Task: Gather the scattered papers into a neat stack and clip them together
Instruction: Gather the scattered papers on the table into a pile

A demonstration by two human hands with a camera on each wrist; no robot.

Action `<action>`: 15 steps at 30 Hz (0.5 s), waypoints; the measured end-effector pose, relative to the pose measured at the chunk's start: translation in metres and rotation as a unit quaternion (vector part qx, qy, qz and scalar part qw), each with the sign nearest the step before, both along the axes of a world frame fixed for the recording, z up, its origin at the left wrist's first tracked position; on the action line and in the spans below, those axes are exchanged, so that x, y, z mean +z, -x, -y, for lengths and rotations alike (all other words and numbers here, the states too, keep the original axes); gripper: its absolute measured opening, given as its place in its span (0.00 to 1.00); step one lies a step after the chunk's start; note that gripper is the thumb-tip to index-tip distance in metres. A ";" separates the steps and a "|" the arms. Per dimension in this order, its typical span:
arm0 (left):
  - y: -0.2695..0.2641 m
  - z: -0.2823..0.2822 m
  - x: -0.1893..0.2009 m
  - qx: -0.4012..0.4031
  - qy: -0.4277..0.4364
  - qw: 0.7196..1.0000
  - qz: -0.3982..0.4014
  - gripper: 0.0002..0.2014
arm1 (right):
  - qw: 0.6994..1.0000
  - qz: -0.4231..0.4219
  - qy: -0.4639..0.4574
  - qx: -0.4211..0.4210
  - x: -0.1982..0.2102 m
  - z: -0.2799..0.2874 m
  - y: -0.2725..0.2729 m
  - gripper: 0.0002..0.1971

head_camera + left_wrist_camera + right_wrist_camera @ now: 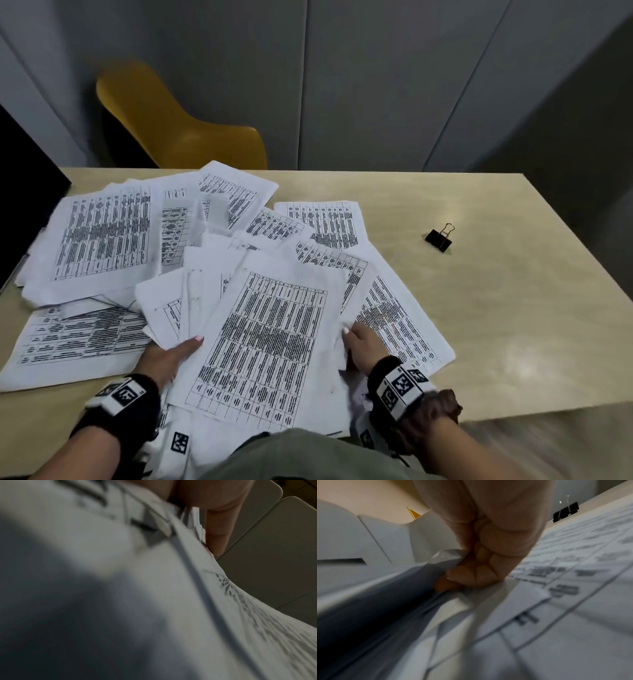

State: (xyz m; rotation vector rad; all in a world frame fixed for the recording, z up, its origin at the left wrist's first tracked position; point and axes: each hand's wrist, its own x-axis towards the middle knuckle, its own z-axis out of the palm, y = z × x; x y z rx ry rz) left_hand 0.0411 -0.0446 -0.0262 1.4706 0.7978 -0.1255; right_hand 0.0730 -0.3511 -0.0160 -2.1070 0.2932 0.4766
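Note:
Several white sheets printed with tables lie scattered over the left and middle of the beige table [496, 308]. A loose bundle of papers [267, 342] sits near the front edge between my hands. My left hand [171, 356] holds its left side, thumb on top, fingers hidden beneath; in the left wrist view the papers [154, 588] fill the frame. My right hand [359, 342] grips the bundle's right edge; in the right wrist view its fingers [471, 574] curl round the paper edge [443, 557]. A black binder clip [439, 237] lies apart on the right, also seen as the clip [565, 512].
A yellow chair [171, 120] stands behind the table's far edge. Grey wall panels [376, 85] rise at the back. A dark object [24, 192] sits at the far left. Bare tabletop surrounds the clip on the right.

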 end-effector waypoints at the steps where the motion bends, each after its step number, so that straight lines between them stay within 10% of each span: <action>1: 0.000 0.000 0.001 -0.008 -0.001 1.000 -0.002 0.20 | 1.000 -0.008 0.006 0.017 0.000 0.002 -0.001 0.19; 9: -0.009 -0.001 0.009 -0.008 -0.003 1.000 0.027 0.15 | 0.996 0.062 -0.026 -0.058 0.005 0.004 0.002 0.13; 12: -0.012 0.003 0.030 -0.019 0.015 0.999 0.042 0.04 | 0.986 0.077 -0.093 -0.112 0.013 0.009 -0.003 0.43; 15: -0.014 0.012 0.048 -0.042 0.044 0.997 0.045 0.08 | 0.934 0.021 -0.336 -0.124 0.021 0.020 -0.010 0.50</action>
